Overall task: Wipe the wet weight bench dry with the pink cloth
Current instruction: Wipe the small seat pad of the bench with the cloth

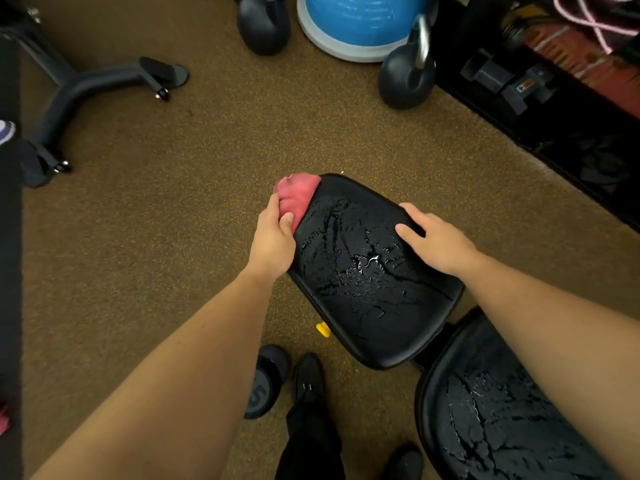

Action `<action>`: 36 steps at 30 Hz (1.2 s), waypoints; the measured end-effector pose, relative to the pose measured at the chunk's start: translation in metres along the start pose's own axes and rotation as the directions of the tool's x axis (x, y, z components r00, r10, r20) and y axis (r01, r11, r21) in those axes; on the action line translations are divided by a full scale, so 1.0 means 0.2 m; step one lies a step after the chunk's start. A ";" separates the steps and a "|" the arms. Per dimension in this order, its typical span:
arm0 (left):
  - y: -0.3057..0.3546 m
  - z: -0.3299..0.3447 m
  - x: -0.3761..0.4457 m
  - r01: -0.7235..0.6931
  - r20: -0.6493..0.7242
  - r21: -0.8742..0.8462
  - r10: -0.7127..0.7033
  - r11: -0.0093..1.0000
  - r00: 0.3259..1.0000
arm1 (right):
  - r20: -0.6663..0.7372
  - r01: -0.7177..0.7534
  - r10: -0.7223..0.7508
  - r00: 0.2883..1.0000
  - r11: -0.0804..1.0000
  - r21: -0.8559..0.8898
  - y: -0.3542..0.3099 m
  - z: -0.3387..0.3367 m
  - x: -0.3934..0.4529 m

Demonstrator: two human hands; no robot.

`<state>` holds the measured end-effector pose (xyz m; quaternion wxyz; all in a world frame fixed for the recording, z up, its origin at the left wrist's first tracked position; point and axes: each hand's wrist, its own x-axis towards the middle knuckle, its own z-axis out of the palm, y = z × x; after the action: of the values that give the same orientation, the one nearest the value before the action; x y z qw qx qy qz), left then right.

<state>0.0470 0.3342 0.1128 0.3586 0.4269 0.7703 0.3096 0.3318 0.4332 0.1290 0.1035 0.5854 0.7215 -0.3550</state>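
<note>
The black weight bench seat pad (367, 306) fills the middle of the view, beaded with water droplets and streaks. A second wet pad, the backrest (485, 417), lies at the lower right. My left hand (273, 237) grips the bunched pink cloth (298, 195) at the seat's far left corner, pressing it against the pad's edge. My right hand (436, 240) rests flat on the seat's right edge, fingers spread, holding nothing.
Two black kettlebells (405, 77) (265, 26) and a blue balance dome (360, 22) sit on the brown carpet ahead. A dumbbell (265, 379) lies by my shoe (310, 375). Another bench's dark metal foot (86, 88) is at the left, a black rack (540, 98) at the right.
</note>
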 end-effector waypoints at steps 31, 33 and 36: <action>0.07 -0.04 0.19 -0.211 0.232 0.175 0.168 0.962 0.958 | -0.002 -0.013 0.013 1.000 0.998 0.064 0.08 0.02 -0.05; 0.04 -0.04 0.13 -0.163 0.196 0.185 0.126 0.969 0.973 | 0.016 0.006 -0.008 1.000 0.995 0.097 0.08 0.00 -0.05; -0.01 -0.02 0.02 -0.104 0.135 0.189 0.079 0.976 0.988 | -0.026 0.063 -0.061 0.998 0.994 0.093 0.10 -0.02 -0.12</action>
<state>0.0411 0.3370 0.1128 0.3486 0.5140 0.7521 0.2208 0.3586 0.4175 0.1375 0.0563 0.5711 0.7230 -0.3848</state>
